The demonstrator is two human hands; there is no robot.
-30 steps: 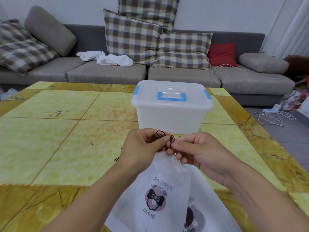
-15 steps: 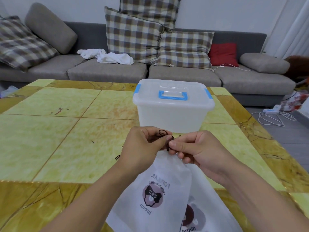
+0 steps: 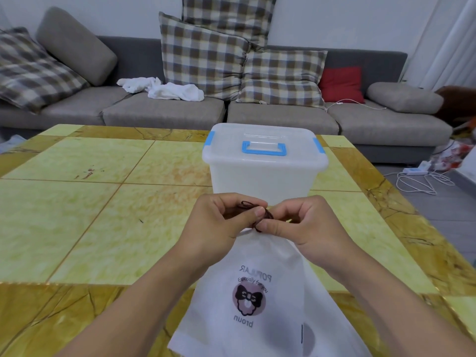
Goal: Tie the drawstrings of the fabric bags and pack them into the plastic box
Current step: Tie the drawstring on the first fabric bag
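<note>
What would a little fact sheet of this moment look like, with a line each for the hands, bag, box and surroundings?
left hand: pinches the dark drawstring
right hand: pinches the same drawstring
fabric bag: white, bow logo, neck gathered at the hands
second bag: partly hidden under the first
plastic box: lid on, blue handle, behind the hands
table: yellow marbled tiles
background: grey sofa with checked cushions

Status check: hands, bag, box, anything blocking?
Both hands, left and right, pinching dark brown drawstring. White fabric bag untied. Translucent plastic box lidded; lid blocks packing.
</note>
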